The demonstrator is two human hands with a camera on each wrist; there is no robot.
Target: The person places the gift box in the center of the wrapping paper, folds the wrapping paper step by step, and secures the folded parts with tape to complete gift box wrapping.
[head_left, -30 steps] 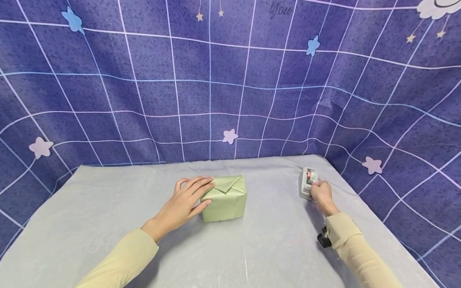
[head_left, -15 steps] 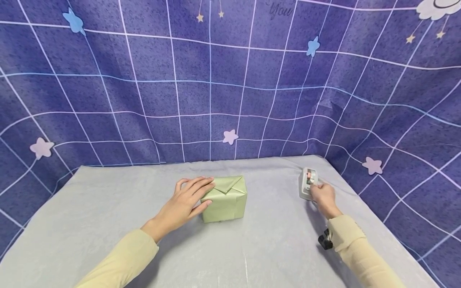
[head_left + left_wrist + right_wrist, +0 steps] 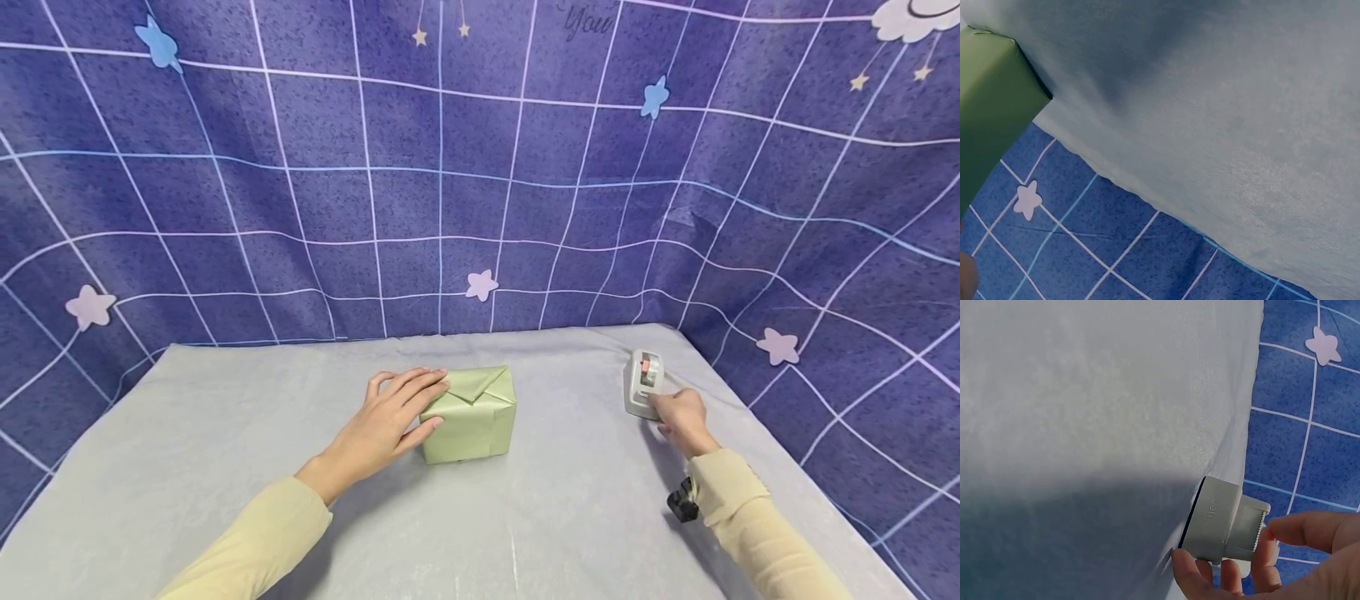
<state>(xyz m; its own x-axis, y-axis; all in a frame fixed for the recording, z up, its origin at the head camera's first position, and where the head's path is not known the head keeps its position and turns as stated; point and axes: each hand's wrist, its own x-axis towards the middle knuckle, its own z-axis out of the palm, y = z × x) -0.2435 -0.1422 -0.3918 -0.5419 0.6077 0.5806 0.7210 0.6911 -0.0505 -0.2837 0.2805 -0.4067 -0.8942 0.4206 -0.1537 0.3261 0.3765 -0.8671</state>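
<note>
A box wrapped in shiny green paper (image 3: 468, 429) stands mid-table, its folded flap on top. My left hand (image 3: 378, 429) rests on its left part, fingers laid nearly straight over the top edge and thumb along the front. The left wrist view catches only one side of the green box (image 3: 997, 94) and a sliver of fingertip. To the right, a grey tape dispenser (image 3: 634, 400) sits on the cloth. At its near end is my right hand (image 3: 681, 417). In the right wrist view, thumb and index finger pinch the tape end at the serrated cutter (image 3: 1260, 531), other fingers against the dispenser.
Pale grey cloth (image 3: 247, 417) covers the table. A blue curtain (image 3: 450, 208) with gridlines and stars hangs behind and along the right side. A small black device (image 3: 682, 500) hangs under the right cuff.
My right hand has drawn back slightly toward me and to the right, showing more of the dispenser. The left hand and the green box stay in place.
</note>
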